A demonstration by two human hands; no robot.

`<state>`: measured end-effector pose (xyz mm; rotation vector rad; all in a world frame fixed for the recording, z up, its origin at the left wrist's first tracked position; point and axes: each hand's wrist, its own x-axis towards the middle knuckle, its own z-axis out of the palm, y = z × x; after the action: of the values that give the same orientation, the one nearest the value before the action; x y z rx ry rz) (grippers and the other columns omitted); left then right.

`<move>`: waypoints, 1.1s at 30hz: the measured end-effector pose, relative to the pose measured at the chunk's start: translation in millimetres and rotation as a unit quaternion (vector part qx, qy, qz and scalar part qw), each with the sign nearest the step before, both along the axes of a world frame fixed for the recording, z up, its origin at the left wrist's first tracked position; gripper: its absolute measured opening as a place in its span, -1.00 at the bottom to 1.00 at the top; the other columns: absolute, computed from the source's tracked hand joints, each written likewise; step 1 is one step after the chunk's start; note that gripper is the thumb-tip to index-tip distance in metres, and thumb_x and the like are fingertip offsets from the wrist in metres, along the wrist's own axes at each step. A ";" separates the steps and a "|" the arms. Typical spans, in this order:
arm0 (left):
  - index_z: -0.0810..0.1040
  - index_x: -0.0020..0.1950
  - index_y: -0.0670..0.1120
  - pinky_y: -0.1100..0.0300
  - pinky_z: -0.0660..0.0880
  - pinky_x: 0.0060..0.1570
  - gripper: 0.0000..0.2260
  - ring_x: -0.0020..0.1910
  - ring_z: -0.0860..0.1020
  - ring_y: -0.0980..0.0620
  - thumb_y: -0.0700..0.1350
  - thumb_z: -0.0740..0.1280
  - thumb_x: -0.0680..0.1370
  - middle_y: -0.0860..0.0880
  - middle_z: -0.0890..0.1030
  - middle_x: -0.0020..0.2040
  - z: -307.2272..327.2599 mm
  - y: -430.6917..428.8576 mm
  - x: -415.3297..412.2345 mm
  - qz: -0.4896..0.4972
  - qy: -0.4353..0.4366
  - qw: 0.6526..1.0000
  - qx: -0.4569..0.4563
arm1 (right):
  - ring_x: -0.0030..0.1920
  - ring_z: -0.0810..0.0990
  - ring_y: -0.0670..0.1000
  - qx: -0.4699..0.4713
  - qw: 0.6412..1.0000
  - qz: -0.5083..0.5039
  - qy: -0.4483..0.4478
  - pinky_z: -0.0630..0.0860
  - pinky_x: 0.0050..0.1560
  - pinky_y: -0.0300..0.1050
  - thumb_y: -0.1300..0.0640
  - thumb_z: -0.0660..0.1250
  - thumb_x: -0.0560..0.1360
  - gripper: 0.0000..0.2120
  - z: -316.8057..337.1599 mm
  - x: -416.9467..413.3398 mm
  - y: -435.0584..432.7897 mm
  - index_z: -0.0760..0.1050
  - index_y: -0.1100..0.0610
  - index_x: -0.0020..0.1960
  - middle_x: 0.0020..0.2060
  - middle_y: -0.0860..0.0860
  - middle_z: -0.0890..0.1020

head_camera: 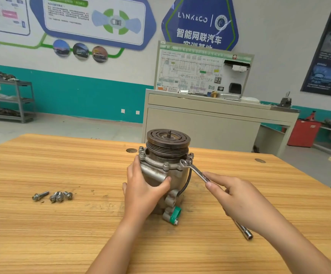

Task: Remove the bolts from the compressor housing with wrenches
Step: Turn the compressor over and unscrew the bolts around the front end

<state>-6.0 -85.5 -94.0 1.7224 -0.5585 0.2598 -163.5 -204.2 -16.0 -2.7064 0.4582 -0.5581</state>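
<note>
Left hand (143, 186) clasps grey metal compressor housing (166, 175). Right hand (233, 196) pinches silver ring wrench (195, 171) at housing's 3 o'clock. Four loose steel bolts (60, 196) at 9 o'clock.

The left grip (143, 186) covers the near left wall of the compressor housing (160, 173), and the right grip (237, 196) hides the handle end of the wrench (195, 171). Its ring end is too small to tell whether it sits on a bolt head. A metal bar (244, 232) on the bench (62, 234) runs under the right forearm, upper end hidden; the lower edge cuts off both forearms.
</note>
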 end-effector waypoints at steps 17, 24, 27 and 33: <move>-0.08 0.55 -0.07 -0.13 -0.14 0.44 -0.04 0.45 0.14 0.07 0.35 0.24 0.32 0.02 0.14 0.48 -6.6 4.8 5.6 0.028 -0.065 0.993 0.093 | -0.17 0.50 0.02 -0.390 0.898 -0.007 0.202 0.38 -0.37 -0.17 -0.03 0.04 0.59 -0.70 55.0 27.8 7.4 0.40 -0.02 0.25 -0.22 -0.06 0.51; -0.15 0.55 -0.04 -0.13 -0.26 0.42 -0.04 0.50 0.04 0.10 0.33 0.23 0.33 0.06 0.05 0.53 -10.2 2.7 0.3 0.022 -0.042 0.997 0.054 | -0.46 0.23 -0.05 -0.447 0.861 -0.033 0.240 0.22 -0.54 -0.20 0.33 0.15 0.50 -0.64 55.5 23.8 28.1 0.38 0.09 0.26 -0.42 -0.04 0.28; -0.17 0.55 -0.04 -0.10 -0.27 0.42 -0.07 0.50 -0.04 0.15 0.30 0.21 0.36 0.08 -0.03 0.55 -14.1 3.1 -5.7 0.011 -0.041 0.999 0.026 | -0.45 0.24 -0.04 -0.449 0.849 -0.028 0.278 0.25 -0.54 -0.20 0.32 0.15 0.50 -0.67 58.7 26.8 35.9 0.41 0.11 0.23 -0.40 -0.03 0.29; -0.15 0.55 -0.04 -0.07 -0.23 0.44 -0.16 0.46 -0.08 0.25 0.18 0.24 0.44 0.06 -0.04 0.56 -20.9 7.4 -11.5 -0.002 -0.069 0.998 0.010 | -0.48 0.20 -0.05 -0.435 0.857 -0.051 0.272 0.14 -0.56 -0.17 0.27 0.11 0.53 -0.55 42.0 21.3 32.1 0.18 0.14 0.41 -0.44 -0.05 0.25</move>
<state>-17.5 -78.0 -114.9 1.7308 -0.6676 0.3732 -142.2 -172.1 26.0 -3.7515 0.5929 0.0468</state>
